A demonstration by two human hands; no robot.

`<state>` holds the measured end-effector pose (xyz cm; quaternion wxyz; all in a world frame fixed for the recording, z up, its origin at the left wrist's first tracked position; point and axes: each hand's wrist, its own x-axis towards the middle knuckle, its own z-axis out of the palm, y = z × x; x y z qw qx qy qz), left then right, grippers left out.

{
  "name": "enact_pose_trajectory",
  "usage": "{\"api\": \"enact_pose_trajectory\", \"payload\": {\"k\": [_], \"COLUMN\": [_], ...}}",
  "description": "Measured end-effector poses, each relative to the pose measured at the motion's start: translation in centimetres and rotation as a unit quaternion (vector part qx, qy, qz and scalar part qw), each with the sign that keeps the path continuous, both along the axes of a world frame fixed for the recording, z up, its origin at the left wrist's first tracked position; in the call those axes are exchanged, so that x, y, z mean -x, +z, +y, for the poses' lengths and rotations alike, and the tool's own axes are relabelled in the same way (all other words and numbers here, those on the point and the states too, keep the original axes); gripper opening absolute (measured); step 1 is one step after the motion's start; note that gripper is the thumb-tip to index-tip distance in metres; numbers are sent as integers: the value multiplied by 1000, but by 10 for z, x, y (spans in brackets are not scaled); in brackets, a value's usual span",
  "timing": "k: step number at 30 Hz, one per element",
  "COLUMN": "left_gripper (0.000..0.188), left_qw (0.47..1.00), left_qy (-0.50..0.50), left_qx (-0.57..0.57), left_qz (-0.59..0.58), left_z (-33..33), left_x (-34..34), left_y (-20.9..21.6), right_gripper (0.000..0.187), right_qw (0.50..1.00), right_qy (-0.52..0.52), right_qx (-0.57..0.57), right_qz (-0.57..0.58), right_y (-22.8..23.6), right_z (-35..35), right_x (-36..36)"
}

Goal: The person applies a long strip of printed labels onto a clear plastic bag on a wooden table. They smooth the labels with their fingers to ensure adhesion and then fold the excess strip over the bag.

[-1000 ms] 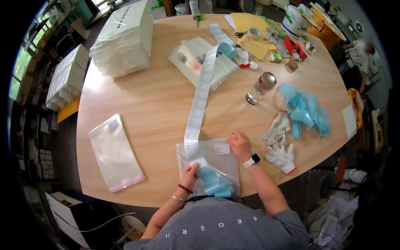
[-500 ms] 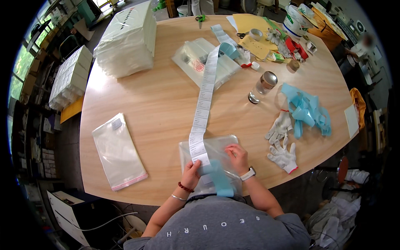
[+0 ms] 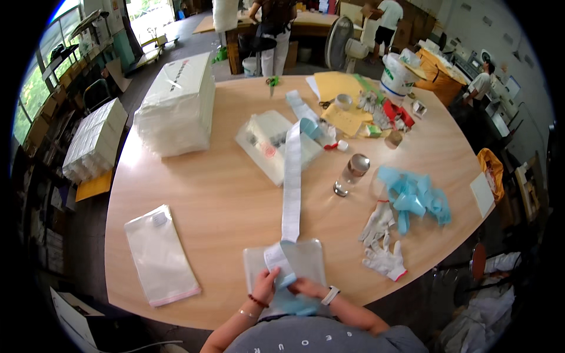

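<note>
Head view, only one: left hand [image 3: 263,286] is grasping the label strip [image 3: 292,203] near its close end, thumb and fingers pinching the edge; that grip is clearly loaded. Right hand [image 3: 308,288] is sitting just right of the same end, fingers curling in close by the blue backing ribbon [image 3: 297,304]; motion blur is hiding the fingertips, so can't tell whether that grip is holding anything. Key relation: the strip's long axis is pointing away from the body, nearly straight out from between the hands, bending sharply just beyond them, with its far end lying over the bag pack with red print [image 3: 256,136]. The end is slanting toward the right hand, but the left is nearer and is the one holding it. Clear bag [image 3: 312,256] is lying flat on the tabletop [image 3: 226,182] beneath both hands, its far edge showing past them. Stack of clear bags [image 3: 162,256] is lying well apart to the left; cotton gloves [image 3: 385,260], blue tangle [image 3: 412,197] and glass bottle [image 3: 351,175] are sitting off to the right, out of both hands' way.
</note>
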<state>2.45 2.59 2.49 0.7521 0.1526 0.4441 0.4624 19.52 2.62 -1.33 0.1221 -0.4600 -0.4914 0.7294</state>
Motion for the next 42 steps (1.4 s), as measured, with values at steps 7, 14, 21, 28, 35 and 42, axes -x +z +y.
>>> {"api": "enact_pose_trajectory", "payload": {"k": [7,14,21,28,35,42], "left_gripper": [20,20,19,25,25,25], "left_qw": [998,997,999,993,994,994], "left_qy": [-50,1,-15,72,80,64], "left_qx": [9,58,46,88,71,84], "left_qz": [24,-49,17,-29,-12,-16], "left_z": [-15,1,-5,-11,-14,-14], "left_x": [5,7,8,13,10,13], "left_y": [-40,-11,-30,-32,-28,-30], "right_gripper": [16,17,13,11,9,11], "right_qw": [910,950,845,876,899,883], "right_qy": [-181,-105,-81,-106,-286,-255], "right_qx": [-366,-289,-514,-468,-298,-360], "right_qz": [-64,-50,-125,-45,-147,-162], "right_y": [46,60,52,65,22,7], "right_z": [15,14,6,1,54,64], "right_x": [11,16,11,-22,-35,-31]}}
